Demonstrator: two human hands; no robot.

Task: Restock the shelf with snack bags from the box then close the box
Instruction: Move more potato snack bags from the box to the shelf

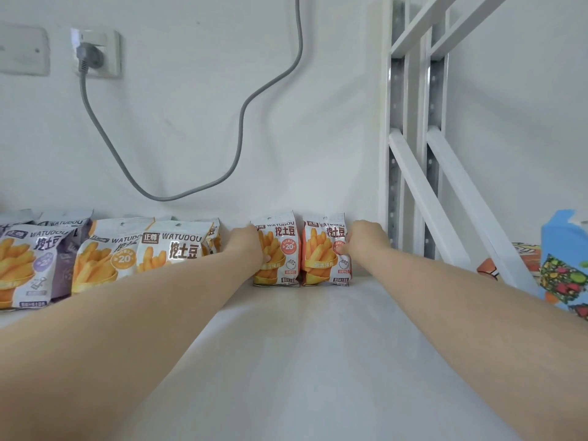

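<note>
Forearms: both bare, stretched straight out over the white shelf [318, 345], entering from 7 and 5 o'clock, meeting near centre.
Left hand [246, 245]: curled on the left edge of an upright orange snack bag [281, 249], thumb on its front.
Right hand [366, 238]: pinching the right edge of a second orange bag [321, 253], just beside the first.
Bags: both stand against the back wall.
Row at 9 o'clock: more bags [105, 256], partly covered by the left arm, leftmost cut off.
Box: not visible.
Blue carton [563, 249]: at 3 o'clock, cropped by the frame.
</note>
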